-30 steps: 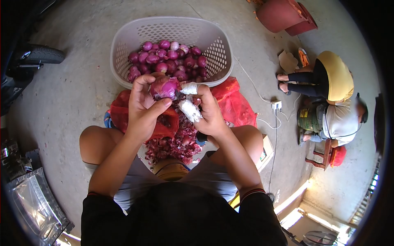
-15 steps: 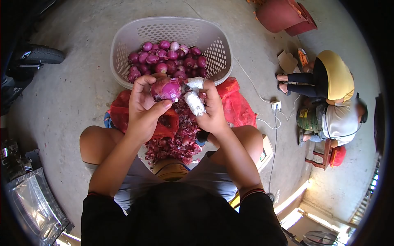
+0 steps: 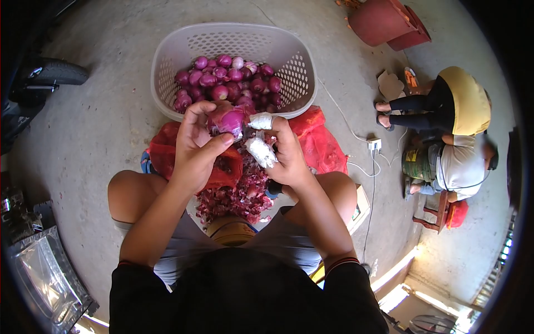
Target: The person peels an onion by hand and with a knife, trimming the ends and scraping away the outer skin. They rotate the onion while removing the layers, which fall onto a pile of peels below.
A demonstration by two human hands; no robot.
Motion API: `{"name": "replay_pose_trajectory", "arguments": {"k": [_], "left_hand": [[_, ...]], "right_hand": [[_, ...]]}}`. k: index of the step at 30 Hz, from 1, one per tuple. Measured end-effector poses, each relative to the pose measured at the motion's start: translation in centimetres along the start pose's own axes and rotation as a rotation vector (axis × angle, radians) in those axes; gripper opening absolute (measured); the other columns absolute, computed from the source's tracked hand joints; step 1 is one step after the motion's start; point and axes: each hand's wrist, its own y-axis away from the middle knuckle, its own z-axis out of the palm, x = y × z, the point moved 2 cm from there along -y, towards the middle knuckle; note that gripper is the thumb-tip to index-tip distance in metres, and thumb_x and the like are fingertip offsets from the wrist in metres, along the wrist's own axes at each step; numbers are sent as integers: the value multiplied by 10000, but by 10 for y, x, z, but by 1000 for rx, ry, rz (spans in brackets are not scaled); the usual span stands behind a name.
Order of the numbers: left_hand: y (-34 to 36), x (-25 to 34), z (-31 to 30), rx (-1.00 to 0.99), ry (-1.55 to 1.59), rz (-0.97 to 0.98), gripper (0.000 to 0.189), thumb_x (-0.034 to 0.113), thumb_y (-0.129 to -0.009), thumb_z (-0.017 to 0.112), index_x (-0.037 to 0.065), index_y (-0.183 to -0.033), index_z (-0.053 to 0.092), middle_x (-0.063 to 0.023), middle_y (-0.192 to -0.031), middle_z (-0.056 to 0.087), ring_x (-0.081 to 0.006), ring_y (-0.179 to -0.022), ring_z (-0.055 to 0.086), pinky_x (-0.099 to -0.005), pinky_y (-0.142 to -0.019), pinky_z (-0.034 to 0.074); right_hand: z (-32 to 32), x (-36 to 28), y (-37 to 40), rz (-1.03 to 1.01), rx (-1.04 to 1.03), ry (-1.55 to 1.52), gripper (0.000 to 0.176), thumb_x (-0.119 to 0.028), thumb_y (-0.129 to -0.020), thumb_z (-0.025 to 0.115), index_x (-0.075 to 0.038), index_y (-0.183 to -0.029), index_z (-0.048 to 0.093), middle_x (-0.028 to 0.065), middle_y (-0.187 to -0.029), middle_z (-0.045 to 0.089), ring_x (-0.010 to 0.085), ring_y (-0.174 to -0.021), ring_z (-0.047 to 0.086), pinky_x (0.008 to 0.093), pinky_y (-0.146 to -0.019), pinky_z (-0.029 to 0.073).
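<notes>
Above the concrete floor point(image 3: 117, 128), just short of the basket point(image 3: 233, 29), the left hand point(image 3: 193, 146) has its fingers around an onion point(image 3: 227, 119) that could slip if the grip slackens, though whether the right hand point(image 3: 287, 154), close beside, pinches anything I cannot tell.

Purple onion point(image 3: 227, 119), papery skin ragged, raised between hands point(image 3: 192, 142).

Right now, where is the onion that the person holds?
In the head view, the onion is upper-left of centre, in the left hand, beside the right hand, with the grey basket beyond.
</notes>
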Motion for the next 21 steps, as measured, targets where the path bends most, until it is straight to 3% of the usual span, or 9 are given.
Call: {"name": "replay_pose_trajectory", "arguments": {"k": [7, 11, 16, 21], "left_hand": [[0, -2, -3, -12, 41, -51, 495, -101, -770, 578, 71, -1203, 412, -106, -1267, 459, -185, -1164, 462, -321, -955, 389], [0, -6, -7, -39, 78, -68, 468, 2, -802, 555, 76, -1233, 388, -164, -1316, 426, -263, -1203, 449, -441, -1021, 358], [1, -1, -1, -44, 151, -111, 476, 74, -800, 568, 88, -1238, 382, -164, -1310, 426, -265, -1194, 457, -440, -993, 390], [0, 1, -1, -45, 224, -137, 478, 111, -807, 558, 90, -1247, 373, -160, -1323, 408, -260, -1199, 449, -432, -993, 382]], "right_hand": [[-2, -5, -2, 7, -10, -8, 410, -87, -776, 675, -54, -1124, 462, 145, -948, 597, 294, -766, 616, 331, -667, 475], [1, -3, -3, 14, 28, -64, 403, -62, -791, 657, -48, -1136, 448, 116, -977, 588, 223, -813, 599, 300, -724, 462], [-4, -3, -3, 137, 159, -225, 355, -45, -827, 622, -43, -1138, 450, 56, -983, 556, 141, -840, 549, 279, -751, 447], [-2, -7, 3, 204, -3, -282, 520, -53, -810, 636, -54, -1237, 340, 68, -956, 526, 136, -806, 531, 273, -677, 436]]}}
